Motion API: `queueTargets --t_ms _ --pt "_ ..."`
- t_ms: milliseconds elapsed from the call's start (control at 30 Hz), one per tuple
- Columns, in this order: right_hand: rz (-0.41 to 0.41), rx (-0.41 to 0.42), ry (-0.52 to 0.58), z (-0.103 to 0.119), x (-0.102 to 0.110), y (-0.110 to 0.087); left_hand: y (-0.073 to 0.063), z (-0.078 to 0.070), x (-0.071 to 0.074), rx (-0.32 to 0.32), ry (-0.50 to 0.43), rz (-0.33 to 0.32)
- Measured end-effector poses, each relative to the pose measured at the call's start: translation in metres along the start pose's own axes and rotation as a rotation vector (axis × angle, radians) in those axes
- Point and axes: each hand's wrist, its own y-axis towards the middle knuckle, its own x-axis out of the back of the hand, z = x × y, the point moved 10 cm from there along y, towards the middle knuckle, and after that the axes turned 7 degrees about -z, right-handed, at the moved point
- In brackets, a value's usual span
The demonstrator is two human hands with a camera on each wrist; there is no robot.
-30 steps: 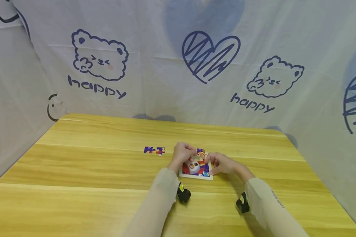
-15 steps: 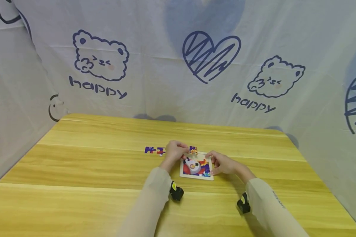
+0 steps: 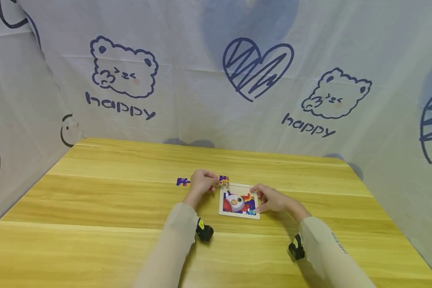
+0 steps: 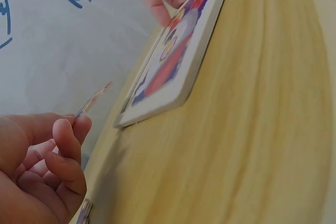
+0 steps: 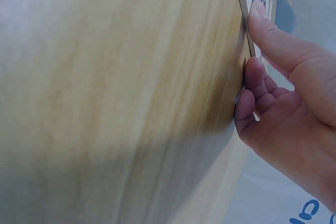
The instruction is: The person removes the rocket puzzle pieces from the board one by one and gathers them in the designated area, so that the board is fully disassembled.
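Note:
My left hand (image 3: 202, 185) pinches a purple and orange jigsaw piece (image 3: 224, 180) by its edge. In the left wrist view the piece (image 4: 93, 100) is seen edge-on, raised off the tabletop between thumb and fingertips. A square puzzle board (image 3: 239, 216) with a pale rim lies flat to the right of that hand. Its lower part shows a white, red and purple cartoon picture; a bare strip runs along its far side. My right hand (image 3: 273, 199) grips the board's right side, thumb on the rim and fingers near the far corner.
A loose purple jigsaw piece (image 3: 182, 182) lies on the wooden table (image 3: 111, 208) left of the left hand, which covers what lies beside it. A printed cloth (image 3: 198, 100) hangs behind the table. Both sleeves carry black wrist cameras.
My left hand has moved left, carrying the jigsaw piece from over the board's far side to beyond its far left corner. The right hand stays at the board's right side.

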Motion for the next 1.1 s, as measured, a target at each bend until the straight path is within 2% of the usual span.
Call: queueTargets --t_ms 267,533,867,1100 --pt "0.015 0.087 0.025 0.000 0.000 -0.001 0.001 -0.001 0.015 -0.019 0.019 -0.005" --pt "-0.010 -0.002 -0.009 -0.001 0.000 -0.001 0.002 0.001 0.027 0.000 0.043 -0.013" --pt "-0.010 -0.015 -0.001 -0.002 0.000 -0.001 0.005 0.007 0.033 0.014 0.074 -0.009" --pt "0.003 0.024 0.001 0.000 -0.001 -0.001 0.005 0.009 0.036 0.036 0.142 -0.020"
